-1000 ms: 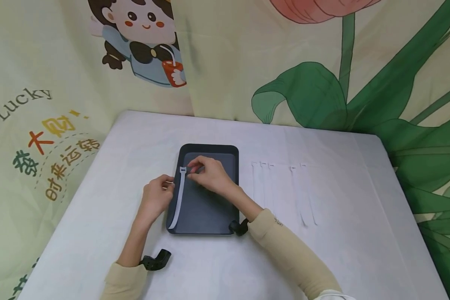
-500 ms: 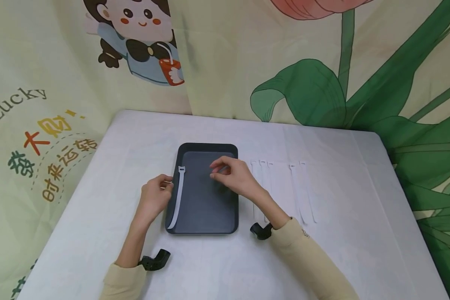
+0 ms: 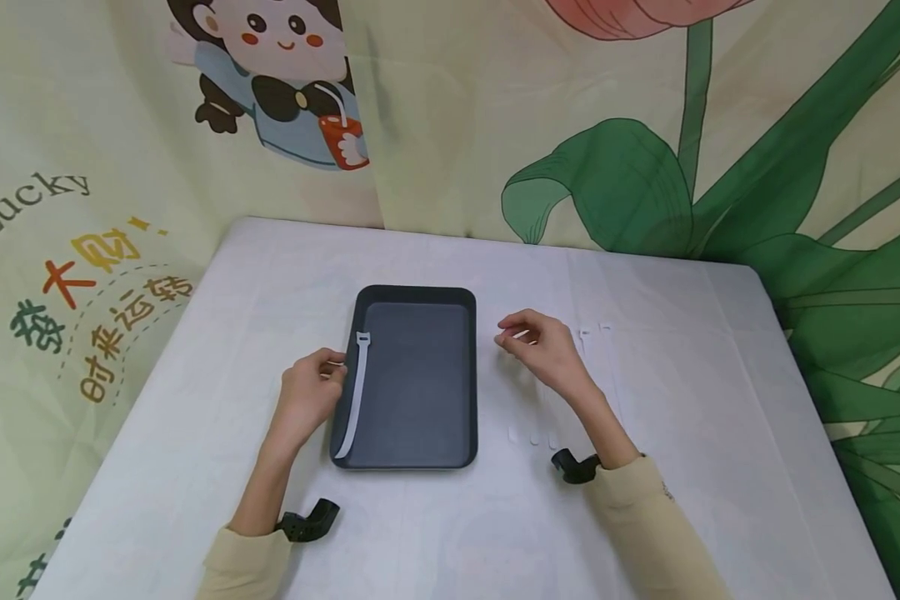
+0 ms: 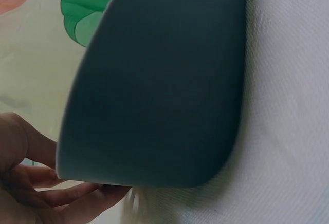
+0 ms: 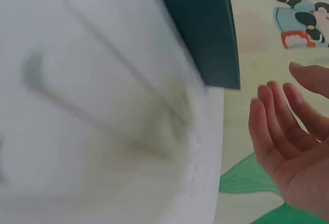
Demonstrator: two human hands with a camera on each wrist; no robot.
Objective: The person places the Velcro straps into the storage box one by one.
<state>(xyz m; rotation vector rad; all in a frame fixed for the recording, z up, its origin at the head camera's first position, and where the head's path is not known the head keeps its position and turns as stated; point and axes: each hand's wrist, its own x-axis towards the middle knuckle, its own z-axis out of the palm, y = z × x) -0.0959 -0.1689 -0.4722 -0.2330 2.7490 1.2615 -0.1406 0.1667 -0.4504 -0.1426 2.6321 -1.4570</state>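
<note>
A dark grey rectangular tray (image 3: 420, 383) lies on the white-covered table. Inside it, along the left wall, rests a white cable tie (image 3: 357, 392) with a slotted head at its far end. My left hand (image 3: 312, 393) grips the tray's left rim; in the left wrist view its thumb and fingers are around a tray corner. To the right of the tray, my right hand (image 3: 543, 350) hovers with loosely curved fingers and holds nothing, as the right wrist view confirms. Under and beside it lie several more white ties (image 3: 585, 335), partly hidden by the hand and forearm.
The white cloth (image 3: 450, 533) covers the whole table, and the pale ties hardly stand out on it. Behind the table's back edge hangs a printed curtain (image 3: 435, 125) with a cartoon figure and large green leaves. A black wrist camera (image 3: 576, 467) sits on the right forearm.
My right hand has moved away from the tie in the tray, out over the right rim to above the ties on the table. The left hand stays at the rim.
</note>
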